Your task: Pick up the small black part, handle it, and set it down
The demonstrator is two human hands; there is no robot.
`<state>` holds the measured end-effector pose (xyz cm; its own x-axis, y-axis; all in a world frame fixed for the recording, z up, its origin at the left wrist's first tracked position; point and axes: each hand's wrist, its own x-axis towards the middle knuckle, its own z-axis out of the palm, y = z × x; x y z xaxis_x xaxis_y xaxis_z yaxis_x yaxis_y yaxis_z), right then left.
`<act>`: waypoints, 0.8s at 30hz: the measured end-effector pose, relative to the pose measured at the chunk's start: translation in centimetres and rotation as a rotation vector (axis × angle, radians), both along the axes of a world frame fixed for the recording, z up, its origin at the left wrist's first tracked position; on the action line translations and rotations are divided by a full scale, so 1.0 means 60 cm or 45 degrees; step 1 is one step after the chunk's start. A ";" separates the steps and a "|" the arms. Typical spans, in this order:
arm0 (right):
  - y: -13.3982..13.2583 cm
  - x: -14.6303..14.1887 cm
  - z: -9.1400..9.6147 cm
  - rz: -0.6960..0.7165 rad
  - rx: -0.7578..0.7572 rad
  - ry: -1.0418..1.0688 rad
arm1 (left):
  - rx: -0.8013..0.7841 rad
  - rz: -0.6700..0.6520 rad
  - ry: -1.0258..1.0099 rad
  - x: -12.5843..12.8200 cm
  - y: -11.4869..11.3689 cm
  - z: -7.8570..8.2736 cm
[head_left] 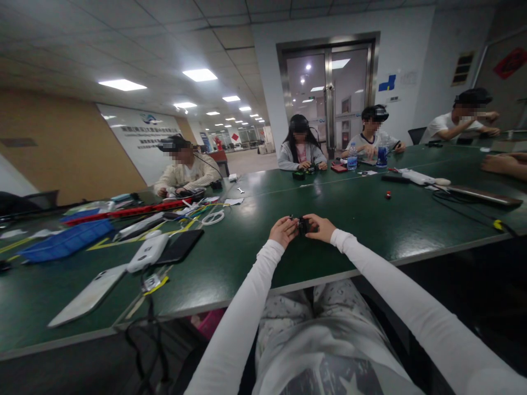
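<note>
A small black object point(303, 226), its exact kind too small to make out, is held just above the green table point(230, 258). My right hand point(321, 228) grips it from the right, the fingers curled round its side. On its left, my left hand point(284, 231) is closed with the fingertips together against the object's near end. A tiny dark piece shows at the left fingertips. The fingers hide much of what lies between the two hands.
Left of me lie a white phone point(88, 296), a white case point(148, 252), a black tablet-like slab point(180, 247), a blue tray point(68, 241) and a white cable coil point(213, 218). A small red item point(388, 195) and cables are to the right. Several people sit across the table.
</note>
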<state>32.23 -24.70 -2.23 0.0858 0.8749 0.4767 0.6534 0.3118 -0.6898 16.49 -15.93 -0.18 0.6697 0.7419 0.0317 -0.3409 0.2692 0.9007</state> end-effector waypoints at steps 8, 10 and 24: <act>0.007 0.006 -0.008 -0.025 -0.086 -0.132 | 0.325 0.051 0.146 0.019 0.013 -0.026; 0.008 0.008 -0.009 -0.010 -0.075 -0.147 | 0.436 0.108 0.192 0.021 0.020 -0.031; 0.023 0.022 -0.023 -0.189 -0.029 0.000 | 1.577 0.211 0.856 -0.019 0.027 -0.018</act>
